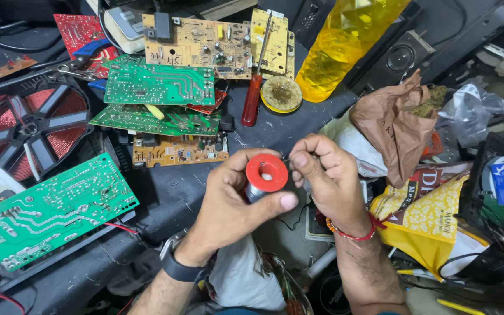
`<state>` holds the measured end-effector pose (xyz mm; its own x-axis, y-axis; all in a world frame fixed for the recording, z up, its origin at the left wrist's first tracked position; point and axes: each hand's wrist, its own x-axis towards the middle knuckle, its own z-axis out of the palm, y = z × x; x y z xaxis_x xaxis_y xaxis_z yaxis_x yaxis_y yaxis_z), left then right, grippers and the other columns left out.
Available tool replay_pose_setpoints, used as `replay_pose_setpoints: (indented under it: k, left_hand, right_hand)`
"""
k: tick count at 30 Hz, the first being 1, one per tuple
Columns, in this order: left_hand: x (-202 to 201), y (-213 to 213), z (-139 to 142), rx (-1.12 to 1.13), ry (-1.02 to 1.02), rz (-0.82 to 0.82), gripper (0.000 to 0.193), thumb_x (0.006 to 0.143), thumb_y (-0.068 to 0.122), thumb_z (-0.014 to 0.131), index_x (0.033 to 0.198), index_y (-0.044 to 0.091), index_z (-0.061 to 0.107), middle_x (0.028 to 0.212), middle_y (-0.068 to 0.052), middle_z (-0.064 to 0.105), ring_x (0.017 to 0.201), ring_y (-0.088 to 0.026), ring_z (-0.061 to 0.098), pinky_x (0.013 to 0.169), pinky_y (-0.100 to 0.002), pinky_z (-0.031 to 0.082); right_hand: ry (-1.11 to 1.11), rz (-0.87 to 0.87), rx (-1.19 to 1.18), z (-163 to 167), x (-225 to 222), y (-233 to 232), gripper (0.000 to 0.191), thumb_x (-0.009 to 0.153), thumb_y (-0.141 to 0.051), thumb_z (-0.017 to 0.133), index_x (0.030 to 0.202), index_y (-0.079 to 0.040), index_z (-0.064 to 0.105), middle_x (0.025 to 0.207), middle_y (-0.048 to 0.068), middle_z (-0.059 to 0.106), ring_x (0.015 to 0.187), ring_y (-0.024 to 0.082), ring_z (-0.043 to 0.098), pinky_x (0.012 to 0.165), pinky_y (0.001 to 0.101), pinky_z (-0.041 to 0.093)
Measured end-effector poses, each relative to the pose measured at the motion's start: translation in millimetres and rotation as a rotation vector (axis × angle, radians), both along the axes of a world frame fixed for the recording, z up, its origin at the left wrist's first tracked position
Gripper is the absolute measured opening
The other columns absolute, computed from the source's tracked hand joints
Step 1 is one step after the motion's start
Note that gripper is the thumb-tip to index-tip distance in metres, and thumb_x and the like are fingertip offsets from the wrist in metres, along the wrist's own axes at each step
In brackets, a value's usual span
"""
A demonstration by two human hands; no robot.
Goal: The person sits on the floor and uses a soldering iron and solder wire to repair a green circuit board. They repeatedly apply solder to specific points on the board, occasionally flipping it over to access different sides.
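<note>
Coil plate: one black disc with red copper winding (27, 131) at the far left.
Green boards: three green circuit boards (51, 211), one near the left edge, two stacked behind.
Left hand: the left hand (234, 201) is closed around the solder spool (265, 174), thumb under its red flange.
Right hand: the right hand (328, 175) has fingertips pinched together just beside the spool; a wire between them is too thin to tell.
Bottle: one yellow bottle (345, 41) behind.
</note>
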<state>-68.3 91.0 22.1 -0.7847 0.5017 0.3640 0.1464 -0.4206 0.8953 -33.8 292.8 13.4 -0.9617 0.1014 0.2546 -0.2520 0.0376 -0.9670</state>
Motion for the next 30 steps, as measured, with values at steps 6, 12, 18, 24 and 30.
replay_pose_setpoints:
  k: [6,12,18,24,30]
  left_hand:
    - [-17.6,18.4,31.4,-0.385,0.436,0.528,0.028,0.09,0.013,0.074,0.113,0.001,0.065,0.095,-0.014,0.074,0.087,-0.023,0.074,0.078,-0.035,0.059]
    - [-73.6,30.4,53.4,-0.61,0.549,0.519,0.023,0.092,0.015,0.067,0.104,-0.003,0.059,0.086,-0.02,0.067,0.08,-0.039,0.067,0.073,-0.047,0.053]
    - [-114.0,63.0,45.8,-0.998,0.9,0.655,0.024,0.082,0.014,0.072,0.096,-0.002,0.062,0.088,-0.021,0.071,0.082,-0.038,0.07,0.073,-0.05,0.054]
    - [-122.9,82.2,39.2,-1.169,1.026,0.666,0.025,0.076,0.013,0.072,0.096,0.0,0.064,0.085,-0.016,0.072,0.083,-0.032,0.073,0.07,-0.049,0.056]
    - [-120.5,71.7,42.0,-1.014,0.885,0.706,0.021,0.083,0.014,0.071,0.096,0.0,0.063,0.083,-0.018,0.072,0.076,-0.036,0.073,0.064,-0.049,0.057]
  right_hand:
    - [0.116,0.041,-0.281,-13.7,-28.8,-5.5,0.022,0.111,-0.024,0.061,0.113,-0.003,0.061,0.094,0.0,0.064,0.079,0.007,0.06,0.069,0.0215,0.047]
    - [0.184,-0.138,-0.376,-27.3,-26.4,-6.5,0.039,0.104,-0.024,0.058,0.135,-0.002,0.051,0.122,0.01,0.061,0.085,0.011,0.066,0.072,0.0256,0.056]
    - [0.174,-0.307,-0.129,-56.4,-1.9,-4.4,0.051,0.099,-0.013,0.067,0.141,0.002,0.043,0.126,0.015,0.058,0.081,0.009,0.061,0.07,0.0236,0.054]
    - [0.049,-0.396,-0.056,-86.9,15.0,10.4,0.049,0.094,-0.009,0.07,0.135,0.001,0.045,0.119,0.014,0.061,0.073,0.008,0.06,0.064,0.0218,0.051]
    - [0.023,-0.494,-0.336,-119.3,11.2,25.0,0.039,0.098,-0.015,0.07,0.128,-0.004,0.049,0.106,0.009,0.06,0.07,0.011,0.059,0.061,0.0267,0.05]
